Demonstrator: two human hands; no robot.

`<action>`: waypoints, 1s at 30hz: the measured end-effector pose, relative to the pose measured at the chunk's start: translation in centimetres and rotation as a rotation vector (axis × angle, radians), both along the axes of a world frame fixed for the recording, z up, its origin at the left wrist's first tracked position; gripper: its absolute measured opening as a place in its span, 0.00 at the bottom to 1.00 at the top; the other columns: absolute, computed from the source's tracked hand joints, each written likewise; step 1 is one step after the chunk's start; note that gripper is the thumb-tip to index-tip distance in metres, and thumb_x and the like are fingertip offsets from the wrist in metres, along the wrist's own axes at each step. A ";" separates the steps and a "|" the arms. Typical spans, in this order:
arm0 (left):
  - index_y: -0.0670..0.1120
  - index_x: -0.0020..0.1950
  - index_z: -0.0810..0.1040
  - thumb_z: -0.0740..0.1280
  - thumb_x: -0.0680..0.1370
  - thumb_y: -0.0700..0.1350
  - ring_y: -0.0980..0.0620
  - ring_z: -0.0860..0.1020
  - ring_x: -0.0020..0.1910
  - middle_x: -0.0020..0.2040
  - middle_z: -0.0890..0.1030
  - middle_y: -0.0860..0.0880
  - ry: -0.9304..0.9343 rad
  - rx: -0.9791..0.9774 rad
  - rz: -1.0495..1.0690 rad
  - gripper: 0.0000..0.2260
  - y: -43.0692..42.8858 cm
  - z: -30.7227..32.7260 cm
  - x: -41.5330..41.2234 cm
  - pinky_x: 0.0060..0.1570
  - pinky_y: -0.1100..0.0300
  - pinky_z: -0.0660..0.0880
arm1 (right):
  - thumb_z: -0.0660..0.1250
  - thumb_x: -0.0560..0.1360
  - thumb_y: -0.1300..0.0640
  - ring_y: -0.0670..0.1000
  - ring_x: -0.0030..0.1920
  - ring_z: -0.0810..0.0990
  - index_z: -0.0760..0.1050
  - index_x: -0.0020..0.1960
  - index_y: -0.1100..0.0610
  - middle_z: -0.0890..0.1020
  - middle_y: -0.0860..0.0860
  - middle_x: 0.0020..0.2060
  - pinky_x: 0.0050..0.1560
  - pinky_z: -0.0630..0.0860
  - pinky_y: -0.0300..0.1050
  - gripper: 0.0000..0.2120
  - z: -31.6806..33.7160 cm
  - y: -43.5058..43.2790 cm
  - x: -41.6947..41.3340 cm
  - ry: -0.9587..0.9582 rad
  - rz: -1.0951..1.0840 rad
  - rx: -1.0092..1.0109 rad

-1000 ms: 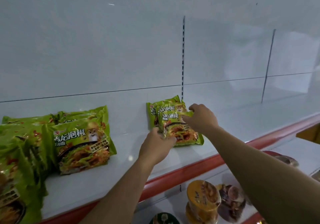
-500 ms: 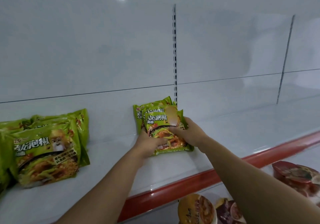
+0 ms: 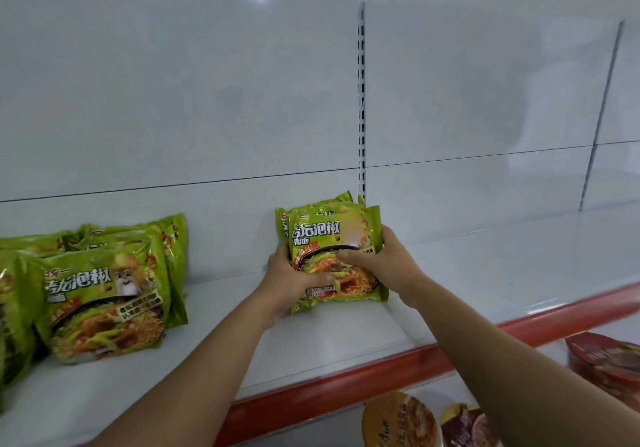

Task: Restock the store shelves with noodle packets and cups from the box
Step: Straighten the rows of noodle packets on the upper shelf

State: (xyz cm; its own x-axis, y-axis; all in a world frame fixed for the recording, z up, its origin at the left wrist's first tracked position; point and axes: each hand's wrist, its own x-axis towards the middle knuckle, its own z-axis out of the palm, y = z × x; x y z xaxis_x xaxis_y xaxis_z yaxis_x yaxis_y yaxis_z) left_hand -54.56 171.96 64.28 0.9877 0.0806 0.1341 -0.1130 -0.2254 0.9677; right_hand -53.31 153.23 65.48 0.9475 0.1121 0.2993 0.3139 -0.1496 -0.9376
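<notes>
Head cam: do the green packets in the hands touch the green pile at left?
No: bare white metal shelf separates the green plastic noodle packets gripped by left hand and right hand from the left green pile.

A small stack of green plastic noodle packets (image 3: 334,238) stands nearly upright on the red-edged white shelf (image 3: 485,273), gripped at its sides by the left hand (image 3: 291,280) and right hand (image 3: 381,266). More identical packets (image 3: 104,294) lean at the left. Lidded noodle cups (image 3: 401,419) sit on the tier below.
</notes>
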 end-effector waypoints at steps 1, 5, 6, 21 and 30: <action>0.56 0.61 0.72 0.85 0.52 0.51 0.48 0.81 0.57 0.62 0.78 0.47 -0.023 0.025 -0.008 0.41 0.3 0.4 -0.7 0.57 0.47 0.79 | 0.80 0.67 0.57 0.45 0.46 0.84 0.71 0.49 0.44 0.83 0.44 0.46 0.49 0.82 0.44 0.20 0.3 0.1 -0.5 -0.028 0.005 0.005; 0.52 0.63 0.65 0.80 0.66 0.37 0.55 0.81 0.51 0.55 0.80 0.51 -0.082 0.002 -0.030 0.34 1.9 1.0 -3.3 0.47 0.60 0.79 | 0.81 0.64 0.54 0.48 0.48 0.85 0.73 0.54 0.49 0.84 0.49 0.49 0.48 0.82 0.47 0.24 0.8 1.5 -1.9 -0.085 0.004 0.041; 0.52 0.64 0.63 0.80 0.67 0.36 0.56 0.80 0.51 0.55 0.79 0.52 -0.090 0.003 -0.020 0.35 2.4 1.0 -3.8 0.45 0.62 0.78 | 0.82 0.64 0.53 0.49 0.48 0.84 0.72 0.55 0.50 0.84 0.50 0.49 0.49 0.82 0.48 0.26 0.6 2.0 -2.2 -0.079 -0.002 0.045; 0.51 0.66 0.70 0.77 0.71 0.39 0.57 0.81 0.52 0.56 0.82 0.53 -0.090 0.040 0.007 0.27 9.7 1.3 -11.5 0.56 0.59 0.79 | 0.79 0.66 0.63 0.51 0.50 0.85 0.69 0.63 0.49 0.84 0.51 0.53 0.46 0.83 0.48 0.31 -0.3 8.3 -8.5 0.008 0.231 0.129; 0.54 0.80 0.42 0.74 0.75 0.39 0.50 0.59 0.77 0.80 0.56 0.51 -0.142 0.106 0.248 0.48 15.3 1.3 -17.4 0.70 0.54 0.62 | 0.79 0.66 0.64 0.51 0.47 0.86 0.70 0.61 0.53 0.85 0.52 0.50 0.43 0.83 0.46 0.29 -0.3 16.7 -12.1 0.032 0.281 0.139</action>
State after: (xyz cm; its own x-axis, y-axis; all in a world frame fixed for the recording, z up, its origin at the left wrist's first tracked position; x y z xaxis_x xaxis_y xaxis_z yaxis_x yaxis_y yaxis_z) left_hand -72.00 187.23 65.59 0.9103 0.2949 0.2904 -0.1747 -0.3622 0.9156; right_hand -65.36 169.93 65.22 0.8942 0.3312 0.3012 0.2952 0.0696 -0.9529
